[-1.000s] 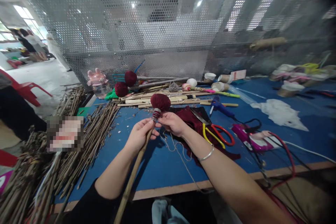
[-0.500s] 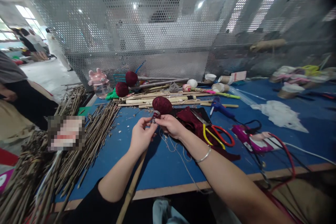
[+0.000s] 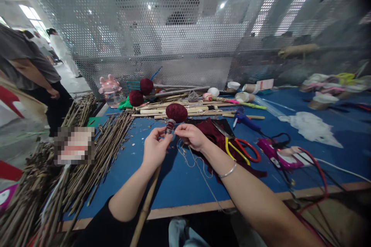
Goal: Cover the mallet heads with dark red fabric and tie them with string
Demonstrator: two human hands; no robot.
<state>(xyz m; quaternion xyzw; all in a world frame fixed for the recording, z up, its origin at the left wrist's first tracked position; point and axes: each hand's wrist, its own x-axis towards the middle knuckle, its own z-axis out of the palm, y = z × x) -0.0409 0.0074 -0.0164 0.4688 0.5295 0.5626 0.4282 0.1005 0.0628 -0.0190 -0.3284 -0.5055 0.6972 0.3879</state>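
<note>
My left hand (image 3: 156, 146) is closed around a wooden stick (image 3: 147, 204) just below its top. A dark red cloth-covered ball (image 3: 176, 113) tops the stick, and grey string (image 3: 169, 126) is wound around the cloth at its neck. To the right of the neck, my right hand (image 3: 189, 136) pinches the string, its fingertips slightly apart from the windings. Loose string (image 3: 204, 177) trails from there over the blue table (image 3: 174, 189) and past its front edge. Dark red cloth (image 3: 210, 133) lies beyond my right wrist.
Scissors (image 3: 246, 150), a blue glue gun (image 3: 246, 119) and a purple power strip (image 3: 278, 154) lie on the right. Thin twigs (image 3: 98, 158) cover the left. Behind are bamboo sticks (image 3: 150, 112), two red balls and a perforated screen (image 3: 179, 46). A person (image 3: 34, 69) stands at the left.
My right hand has moved away from the wound neck, to the right. The ball has tilted slightly left. The person at the left has come further into view.
</note>
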